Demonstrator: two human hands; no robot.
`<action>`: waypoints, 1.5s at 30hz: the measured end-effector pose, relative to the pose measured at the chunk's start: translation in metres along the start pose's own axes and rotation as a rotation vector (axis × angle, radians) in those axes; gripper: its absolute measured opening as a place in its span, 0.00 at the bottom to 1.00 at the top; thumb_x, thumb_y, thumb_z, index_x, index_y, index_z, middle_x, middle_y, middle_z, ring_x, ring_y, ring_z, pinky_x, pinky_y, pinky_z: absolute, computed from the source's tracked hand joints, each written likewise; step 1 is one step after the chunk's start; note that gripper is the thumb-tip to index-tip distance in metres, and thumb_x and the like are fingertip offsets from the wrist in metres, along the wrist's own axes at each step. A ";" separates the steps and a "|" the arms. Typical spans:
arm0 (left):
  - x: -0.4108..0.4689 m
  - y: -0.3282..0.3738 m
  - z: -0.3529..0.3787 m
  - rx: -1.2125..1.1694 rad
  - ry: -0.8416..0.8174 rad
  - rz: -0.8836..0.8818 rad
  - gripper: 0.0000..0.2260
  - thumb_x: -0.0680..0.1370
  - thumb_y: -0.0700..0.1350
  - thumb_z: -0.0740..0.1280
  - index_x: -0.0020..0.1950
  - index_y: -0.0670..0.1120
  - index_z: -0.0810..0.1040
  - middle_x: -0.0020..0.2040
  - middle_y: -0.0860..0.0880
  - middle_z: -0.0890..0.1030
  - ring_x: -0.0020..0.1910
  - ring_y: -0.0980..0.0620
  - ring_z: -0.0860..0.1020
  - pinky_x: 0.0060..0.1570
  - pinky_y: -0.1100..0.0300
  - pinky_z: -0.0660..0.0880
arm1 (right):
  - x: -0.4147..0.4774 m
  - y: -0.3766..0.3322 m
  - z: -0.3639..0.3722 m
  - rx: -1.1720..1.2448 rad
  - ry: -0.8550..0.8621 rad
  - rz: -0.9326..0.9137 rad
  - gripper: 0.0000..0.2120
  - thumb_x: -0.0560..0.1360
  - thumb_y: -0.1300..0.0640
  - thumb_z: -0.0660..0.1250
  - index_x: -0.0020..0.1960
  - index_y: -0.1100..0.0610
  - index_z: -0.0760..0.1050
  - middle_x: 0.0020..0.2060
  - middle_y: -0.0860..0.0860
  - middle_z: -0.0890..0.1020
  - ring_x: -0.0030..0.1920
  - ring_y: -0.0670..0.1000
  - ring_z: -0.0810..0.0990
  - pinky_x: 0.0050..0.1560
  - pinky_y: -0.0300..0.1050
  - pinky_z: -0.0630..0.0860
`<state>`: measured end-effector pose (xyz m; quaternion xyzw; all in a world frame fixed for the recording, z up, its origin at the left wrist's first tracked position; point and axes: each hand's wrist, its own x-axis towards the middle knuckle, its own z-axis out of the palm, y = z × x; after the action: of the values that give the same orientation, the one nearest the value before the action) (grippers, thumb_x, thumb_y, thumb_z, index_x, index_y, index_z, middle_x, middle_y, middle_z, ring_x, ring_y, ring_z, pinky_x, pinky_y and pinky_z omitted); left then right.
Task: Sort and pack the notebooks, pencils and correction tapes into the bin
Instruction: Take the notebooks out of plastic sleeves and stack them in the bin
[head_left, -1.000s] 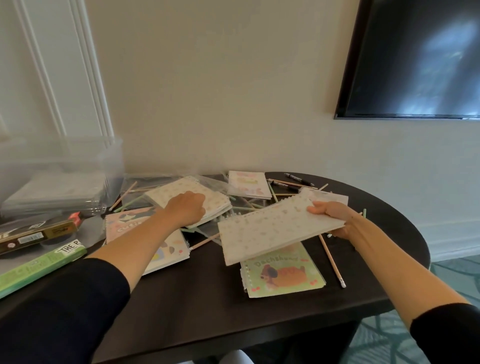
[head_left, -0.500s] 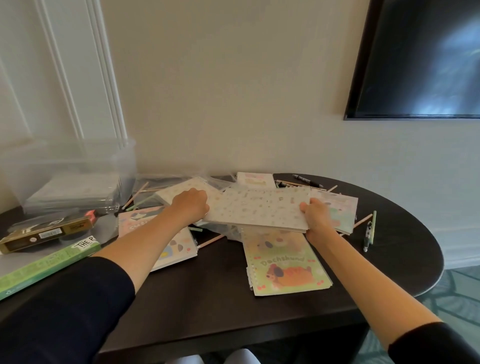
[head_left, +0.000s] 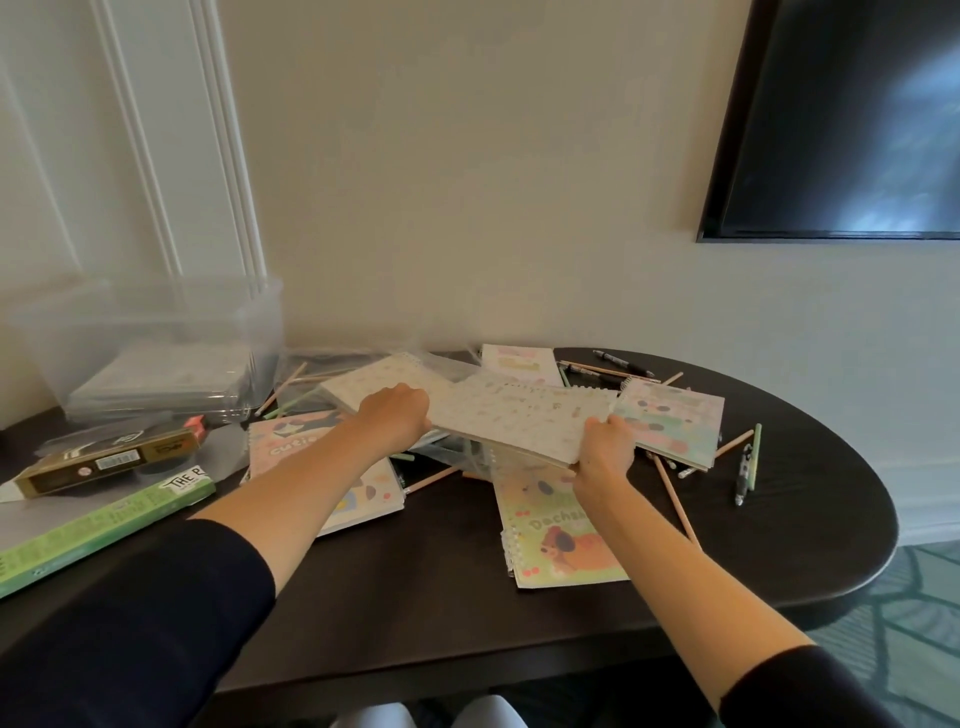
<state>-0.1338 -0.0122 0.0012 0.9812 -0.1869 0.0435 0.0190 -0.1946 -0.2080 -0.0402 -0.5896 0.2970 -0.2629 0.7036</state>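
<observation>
Both hands grip a white patterned notebook (head_left: 519, 422) above the cluttered table (head_left: 779, 519), the left hand (head_left: 397, 421) at its left edge, the right hand (head_left: 605, 449) pinching its near right corner.

Legible on pink notebook (head_left: 291, 457): "cutie", cut off at the right where covered. Legible on green notebook (head_left: 561, 551) with dog picture: "Dachs", remainder hidden. Printed in black on white end flap of long green box (head_left: 104, 525): "THE P", further letters cut off. Fine print along same box and labels on gold box (head_left: 109, 460): too small to read.
</observation>
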 end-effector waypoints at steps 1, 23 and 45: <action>0.001 0.000 0.000 -0.010 0.002 0.008 0.15 0.78 0.36 0.56 0.31 0.43 0.59 0.30 0.47 0.62 0.27 0.50 0.60 0.28 0.58 0.56 | -0.004 0.001 0.005 0.026 -0.040 0.016 0.09 0.79 0.65 0.52 0.46 0.57 0.69 0.40 0.51 0.74 0.40 0.51 0.73 0.38 0.45 0.74; 0.054 0.028 0.013 0.063 0.031 0.061 0.20 0.78 0.38 0.54 0.70 0.39 0.60 0.67 0.41 0.67 0.62 0.42 0.69 0.53 0.54 0.66 | 0.011 0.005 0.045 -0.025 -0.632 0.491 0.10 0.77 0.69 0.58 0.58 0.64 0.67 0.45 0.60 0.79 0.45 0.60 0.81 0.42 0.53 0.78; 0.071 0.032 0.008 -0.606 0.088 0.040 0.14 0.81 0.40 0.53 0.38 0.41 0.72 0.33 0.48 0.70 0.32 0.54 0.70 0.33 0.65 0.66 | 0.017 0.005 0.105 0.196 -0.702 0.467 0.09 0.78 0.68 0.56 0.54 0.67 0.73 0.42 0.63 0.81 0.51 0.62 0.78 0.49 0.58 0.76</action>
<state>-0.0790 -0.0689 0.0008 0.9241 -0.2097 0.0286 0.3181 -0.1063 -0.1483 -0.0339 -0.4906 0.1387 0.0931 0.8552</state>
